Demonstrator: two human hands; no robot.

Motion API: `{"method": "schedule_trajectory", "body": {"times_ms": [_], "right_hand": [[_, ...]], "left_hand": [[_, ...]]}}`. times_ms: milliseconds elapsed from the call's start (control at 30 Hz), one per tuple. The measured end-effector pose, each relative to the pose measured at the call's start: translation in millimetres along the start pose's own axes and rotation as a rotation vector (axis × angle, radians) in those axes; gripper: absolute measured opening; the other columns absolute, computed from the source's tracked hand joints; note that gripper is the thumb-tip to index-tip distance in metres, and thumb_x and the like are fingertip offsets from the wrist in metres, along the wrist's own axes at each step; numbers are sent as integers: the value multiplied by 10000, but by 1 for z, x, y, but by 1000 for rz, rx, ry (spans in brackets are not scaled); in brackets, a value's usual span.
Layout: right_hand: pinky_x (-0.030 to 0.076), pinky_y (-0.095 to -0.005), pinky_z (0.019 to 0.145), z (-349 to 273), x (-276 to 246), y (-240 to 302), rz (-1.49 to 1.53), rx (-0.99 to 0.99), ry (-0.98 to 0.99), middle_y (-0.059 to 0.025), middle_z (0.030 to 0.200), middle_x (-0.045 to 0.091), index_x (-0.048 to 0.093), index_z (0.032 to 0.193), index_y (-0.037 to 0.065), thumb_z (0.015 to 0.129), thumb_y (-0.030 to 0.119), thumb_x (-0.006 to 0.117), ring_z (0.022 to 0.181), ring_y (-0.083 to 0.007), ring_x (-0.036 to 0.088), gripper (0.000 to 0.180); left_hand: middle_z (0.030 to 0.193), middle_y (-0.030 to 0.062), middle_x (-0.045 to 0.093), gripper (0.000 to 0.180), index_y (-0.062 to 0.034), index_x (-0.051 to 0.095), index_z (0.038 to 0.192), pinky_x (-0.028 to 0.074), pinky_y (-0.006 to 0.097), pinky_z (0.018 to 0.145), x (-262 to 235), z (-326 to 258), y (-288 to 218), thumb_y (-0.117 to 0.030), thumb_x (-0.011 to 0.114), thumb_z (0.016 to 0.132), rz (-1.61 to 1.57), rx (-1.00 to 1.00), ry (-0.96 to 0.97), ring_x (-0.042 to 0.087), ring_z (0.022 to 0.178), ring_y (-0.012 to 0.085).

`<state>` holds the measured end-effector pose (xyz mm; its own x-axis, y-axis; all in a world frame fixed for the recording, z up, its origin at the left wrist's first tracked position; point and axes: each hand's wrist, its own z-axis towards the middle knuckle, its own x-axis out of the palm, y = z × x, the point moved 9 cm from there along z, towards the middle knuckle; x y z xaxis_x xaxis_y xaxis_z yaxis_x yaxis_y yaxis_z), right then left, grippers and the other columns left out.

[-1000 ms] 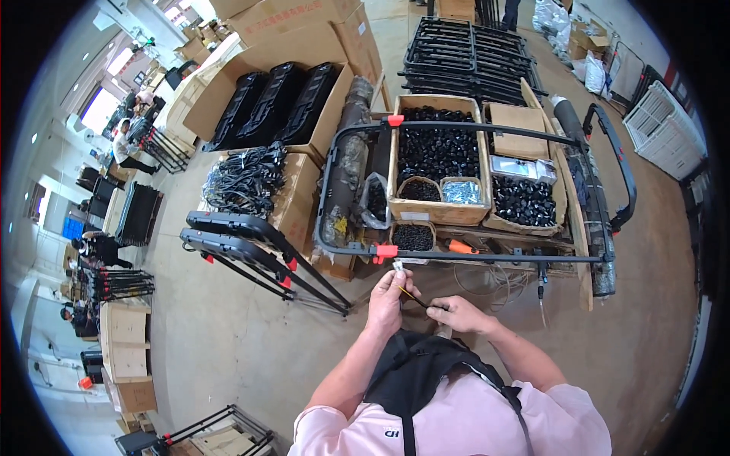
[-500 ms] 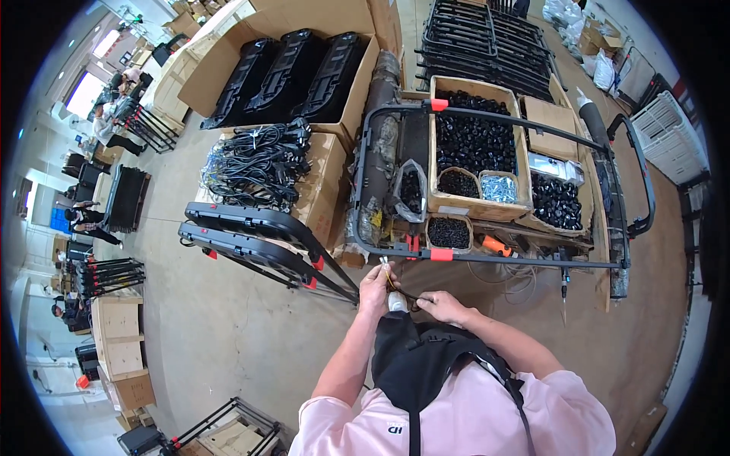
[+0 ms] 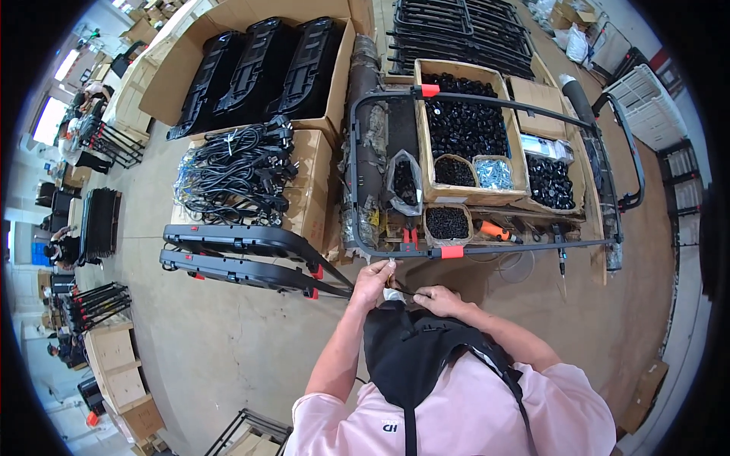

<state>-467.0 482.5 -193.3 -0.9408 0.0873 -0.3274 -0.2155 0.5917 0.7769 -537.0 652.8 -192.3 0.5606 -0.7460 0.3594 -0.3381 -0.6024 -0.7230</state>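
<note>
My left hand (image 3: 372, 283) is closed in a pinch on the end of a power cable, just below the near bar of a black tubular frame (image 3: 517, 247). The pale tips at that end are mostly hidden by my fingers. My right hand (image 3: 439, 300) grips the dark length of the same cable (image 3: 403, 291), a little to the right and nearer to me. The frame lies across a workbench and has red clips, one of them (image 3: 452, 252) on the near bar.
Left of the bench, black cables with plugs (image 3: 236, 171) are heaped on a cardboard box, before a carton of black plastic panels (image 3: 251, 64). Two black frames (image 3: 228, 239) stand nearer. The bench holds boxes of black knobs (image 3: 464, 118), bolts (image 3: 494, 173) and an orange tool (image 3: 496, 230).
My left hand has brought the cable end closer to the frame's near bar, and its fingers now cover the pale tips. The view has shifted slightly. My right hand still holds the cable.
</note>
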Motion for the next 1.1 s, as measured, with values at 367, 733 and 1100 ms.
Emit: {"method": "schedule_trajectory", "body": {"times_ms": [367,733,1100], "right_hand": [[532,-474,935,-1,-14,-11,-22,63,-46,-220,1103,737,728,1181,61,1051,385,581,1071,-400,698,379],[530,-466,953,7,5,-32,63,166,-16,-240,1132,733,715,1212,46,1050,401,596,1082,-394,698,408],[539,-464,938,7,18,-38,141,99,-64,-226,1096,748,721,1243,55,1034,365,615,1050,-382,713,388]], "left_hand": [[863,25,699,252,-12,729,1132,544,298,756,0,-2,20,-244,707,1038,-343,-51,-60,660,764,142],[847,3,722,188,-77,720,1055,498,253,632,10,-8,20,-263,692,1051,-404,-69,-224,704,749,136],[869,50,745,180,-69,663,1000,493,254,573,16,-18,10,-237,663,1064,-214,-124,-332,716,693,147]]}}
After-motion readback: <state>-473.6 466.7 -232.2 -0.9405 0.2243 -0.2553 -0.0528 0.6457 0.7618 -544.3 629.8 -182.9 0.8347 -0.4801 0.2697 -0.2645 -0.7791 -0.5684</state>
